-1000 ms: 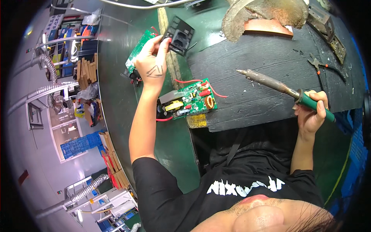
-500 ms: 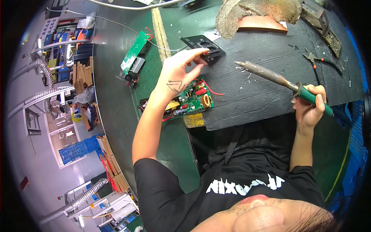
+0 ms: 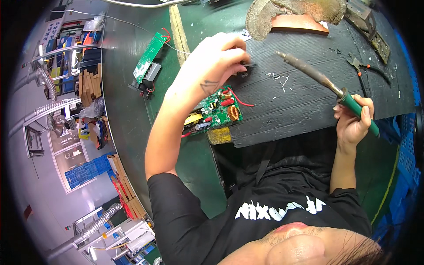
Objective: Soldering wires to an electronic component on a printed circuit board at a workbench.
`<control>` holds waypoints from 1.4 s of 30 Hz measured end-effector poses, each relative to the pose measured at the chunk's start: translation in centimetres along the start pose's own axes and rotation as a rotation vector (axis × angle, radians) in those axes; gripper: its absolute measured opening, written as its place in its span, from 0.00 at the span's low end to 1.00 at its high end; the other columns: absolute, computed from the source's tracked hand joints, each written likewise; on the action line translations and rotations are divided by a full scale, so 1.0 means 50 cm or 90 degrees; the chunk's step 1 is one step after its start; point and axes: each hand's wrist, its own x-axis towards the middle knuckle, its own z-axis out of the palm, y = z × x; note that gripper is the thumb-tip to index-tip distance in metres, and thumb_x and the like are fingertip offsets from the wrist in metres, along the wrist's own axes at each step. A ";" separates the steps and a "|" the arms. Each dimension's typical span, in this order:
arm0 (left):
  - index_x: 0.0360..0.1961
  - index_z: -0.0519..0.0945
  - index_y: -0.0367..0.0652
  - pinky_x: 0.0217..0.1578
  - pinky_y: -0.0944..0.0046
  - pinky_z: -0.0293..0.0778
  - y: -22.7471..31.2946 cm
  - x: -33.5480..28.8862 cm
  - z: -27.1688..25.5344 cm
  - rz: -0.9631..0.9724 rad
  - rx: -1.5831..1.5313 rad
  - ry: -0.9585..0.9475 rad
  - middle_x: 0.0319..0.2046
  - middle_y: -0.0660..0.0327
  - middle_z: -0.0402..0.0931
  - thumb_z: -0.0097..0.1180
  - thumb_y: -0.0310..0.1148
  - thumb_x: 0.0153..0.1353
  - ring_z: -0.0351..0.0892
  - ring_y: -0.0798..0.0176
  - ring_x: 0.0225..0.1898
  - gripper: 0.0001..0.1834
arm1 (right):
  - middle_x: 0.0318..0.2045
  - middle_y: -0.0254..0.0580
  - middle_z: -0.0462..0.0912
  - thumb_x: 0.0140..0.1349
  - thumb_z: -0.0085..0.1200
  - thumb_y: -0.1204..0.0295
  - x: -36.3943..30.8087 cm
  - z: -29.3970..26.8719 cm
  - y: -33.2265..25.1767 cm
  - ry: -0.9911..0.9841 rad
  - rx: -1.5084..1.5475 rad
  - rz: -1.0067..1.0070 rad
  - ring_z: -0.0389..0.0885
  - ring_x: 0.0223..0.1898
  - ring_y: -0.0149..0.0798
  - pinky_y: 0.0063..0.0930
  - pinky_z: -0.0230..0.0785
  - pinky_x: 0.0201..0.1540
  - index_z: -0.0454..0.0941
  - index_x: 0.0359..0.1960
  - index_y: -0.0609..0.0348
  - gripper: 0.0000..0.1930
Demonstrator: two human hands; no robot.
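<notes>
My left hand [image 3: 216, 62] is raised over the bench with its fingers curled together. A sliver of the black plastic plate [image 3: 250, 66] shows at the fingertips; the hand hides most of it. Below the wrist lies a green circuit board [image 3: 216, 110] with red and yellow parts, a copper coil and a red wire. Over at the right, my right hand [image 3: 354, 121] grips a soldering iron [image 3: 316, 78] by its green handle. The iron's metal tip points up and left, apart from the boards.
Pliers [image 3: 360, 70] with dark handles lie right of the iron. White scraps [image 3: 280, 81] dot the black mat [image 3: 287, 115]. A crusted grey holder [image 3: 260, 22] with a reddish block stands at the far side. Another green board [image 3: 150, 55] with a black part lies left.
My left hand has turned and shifted slightly up, so the black plate is now mostly hidden. The soldering iron's tip has moved a little up and right.
</notes>
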 end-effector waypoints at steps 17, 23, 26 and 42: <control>0.34 0.81 0.35 0.35 0.74 0.69 -0.105 -0.020 0.052 -0.313 -0.524 0.014 0.27 0.68 0.78 0.65 0.28 0.51 0.72 0.76 0.30 0.10 | 0.31 0.50 0.77 0.65 0.39 0.59 0.002 -0.002 0.002 0.031 -0.003 -0.012 0.77 0.21 0.39 0.25 0.68 0.20 0.71 0.41 0.62 0.17; 0.42 0.80 0.37 0.43 0.71 0.72 -0.164 0.015 0.078 -0.304 -0.689 0.023 0.36 0.63 0.80 0.64 0.26 0.52 0.77 0.72 0.37 0.14 | 0.31 0.51 0.77 0.64 0.40 0.58 0.002 0.002 0.007 0.040 0.002 -0.011 0.76 0.20 0.40 0.25 0.67 0.19 0.71 0.41 0.62 0.18; 0.45 0.79 0.37 0.47 0.69 0.71 -0.171 0.016 0.078 -0.276 -0.710 0.059 0.41 0.60 0.80 0.63 0.27 0.53 0.77 0.70 0.42 0.17 | 0.30 0.50 0.77 0.64 0.40 0.58 0.004 0.002 0.005 0.020 -0.002 -0.009 0.76 0.20 0.40 0.25 0.67 0.19 0.71 0.41 0.63 0.18; 0.34 0.77 0.38 0.32 0.61 0.73 -0.127 -0.153 0.050 -0.204 0.023 0.167 0.28 0.54 0.76 0.58 0.23 0.52 0.77 0.51 0.28 0.07 | 0.29 0.50 0.76 0.63 0.41 0.57 0.003 -0.008 0.003 -0.004 -0.008 0.008 0.75 0.19 0.40 0.25 0.68 0.19 0.71 0.41 0.62 0.19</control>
